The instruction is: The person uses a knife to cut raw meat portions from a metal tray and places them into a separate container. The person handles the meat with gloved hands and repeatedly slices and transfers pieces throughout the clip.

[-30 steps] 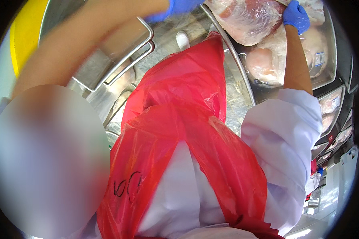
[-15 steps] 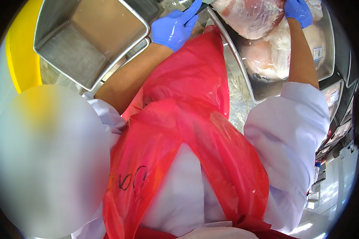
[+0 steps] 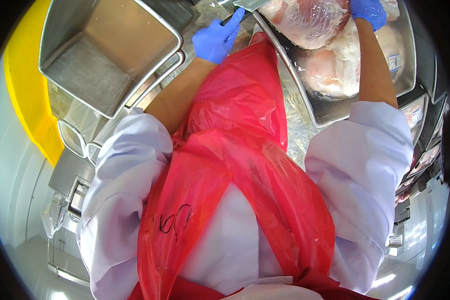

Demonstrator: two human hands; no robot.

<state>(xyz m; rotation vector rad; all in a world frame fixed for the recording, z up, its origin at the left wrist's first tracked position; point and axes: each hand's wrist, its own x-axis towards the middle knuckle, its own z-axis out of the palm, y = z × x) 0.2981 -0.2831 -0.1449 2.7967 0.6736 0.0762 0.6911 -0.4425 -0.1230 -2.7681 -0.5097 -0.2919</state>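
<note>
My left hand point(image 3: 216, 39), in a blue glove, is closed round the black handle of a knife point(image 3: 250, 4), index finger stretched along it. The knife's broad metal blade reaches the top edge of the picture, beside a large piece of meat point(image 3: 307, 22) in clear plastic. At that meat's right side is my right hand point(image 3: 369, 14), also gloved in blue, its fingers curled against it and partly cut off by the picture's edge. Below lies another pale wrapped piece of meat point(image 3: 330, 72), in a metal tub point(image 3: 330, 119).
Left of my left hand stands a deep metal bin point(image 3: 100, 75) with a wet inside. A yellow curved edge point(image 3: 27, 95) runs along the far left. More trays with wrapped meat point(image 3: 416, 116) stand at the right. My red plastic apron point(image 3: 235, 115) hangs between my arms.
My left hand has shifted slightly down and left, and more of the knife blade shows. A blurred round patch at the lower left is gone, uncovering my left sleeve. The right hand has barely moved.
</note>
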